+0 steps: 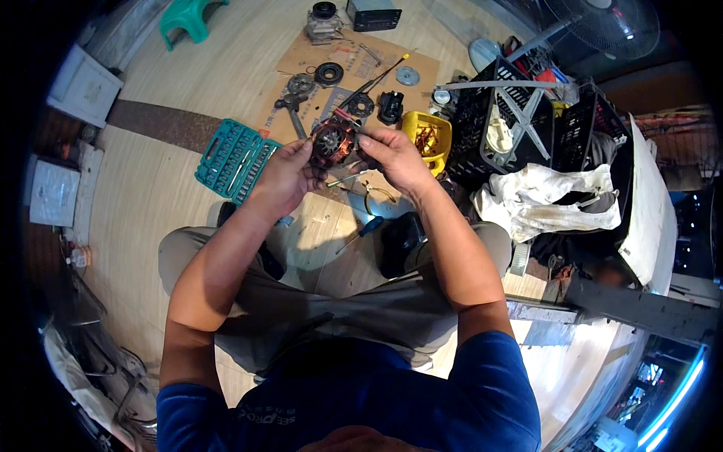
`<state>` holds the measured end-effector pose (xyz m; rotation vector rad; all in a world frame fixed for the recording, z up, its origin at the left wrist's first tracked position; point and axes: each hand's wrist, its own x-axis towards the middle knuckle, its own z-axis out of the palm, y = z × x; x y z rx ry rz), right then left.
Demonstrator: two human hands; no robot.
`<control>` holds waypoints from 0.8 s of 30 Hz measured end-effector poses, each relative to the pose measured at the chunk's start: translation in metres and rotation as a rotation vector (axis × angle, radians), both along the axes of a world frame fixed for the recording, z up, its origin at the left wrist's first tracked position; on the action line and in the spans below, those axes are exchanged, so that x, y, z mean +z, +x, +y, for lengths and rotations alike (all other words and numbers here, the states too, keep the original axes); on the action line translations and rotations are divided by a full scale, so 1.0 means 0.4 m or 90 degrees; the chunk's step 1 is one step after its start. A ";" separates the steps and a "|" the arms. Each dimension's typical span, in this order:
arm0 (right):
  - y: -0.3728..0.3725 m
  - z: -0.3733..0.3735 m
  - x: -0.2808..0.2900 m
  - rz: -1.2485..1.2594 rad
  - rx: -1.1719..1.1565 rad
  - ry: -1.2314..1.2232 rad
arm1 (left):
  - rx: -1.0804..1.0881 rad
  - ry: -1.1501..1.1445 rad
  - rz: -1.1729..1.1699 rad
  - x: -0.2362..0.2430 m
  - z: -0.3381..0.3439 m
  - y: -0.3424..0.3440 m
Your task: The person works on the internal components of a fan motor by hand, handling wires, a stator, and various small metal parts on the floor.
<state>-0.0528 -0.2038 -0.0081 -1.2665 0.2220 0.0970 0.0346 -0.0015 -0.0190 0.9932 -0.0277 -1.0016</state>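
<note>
My left hand [294, 169] and my right hand [380, 154] grip a dark motor part with copper windings and a finned centre [331, 142], one at each side. A screwdriver with a pale handle [339, 181] lies just below it. Behind, on cardboard [425, 64], are a metal hammer-like piece [296, 113], a black ring [328, 73], metal discs [408, 75] and a black housing [390, 107]. A yellow tub of copper-coloured pieces [424, 139] stands to the right. Yellow-handled pliers [369, 203] and a blue-handled screwdriver [369, 226] lie between my feet.
An open teal socket set [233, 162] lies left. At right are black crates [489, 135], white cloths [542, 200], a fan [602, 22] and a metal beam [640, 305]. A green stool [184, 22], a box-shaped unit [373, 13] and a metal compressor-like part [322, 22] are at the back.
</note>
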 end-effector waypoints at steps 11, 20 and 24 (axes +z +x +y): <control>-0.005 -0.011 0.014 -0.116 0.026 -0.022 | -0.063 -0.056 0.023 0.015 0.008 -0.005; 0.003 0.001 0.016 -0.097 -0.060 -0.034 | -0.096 -0.030 0.099 0.014 0.018 0.010; 0.009 0.004 0.014 -0.077 -0.100 -0.044 | -0.112 -0.003 0.115 0.022 0.011 0.005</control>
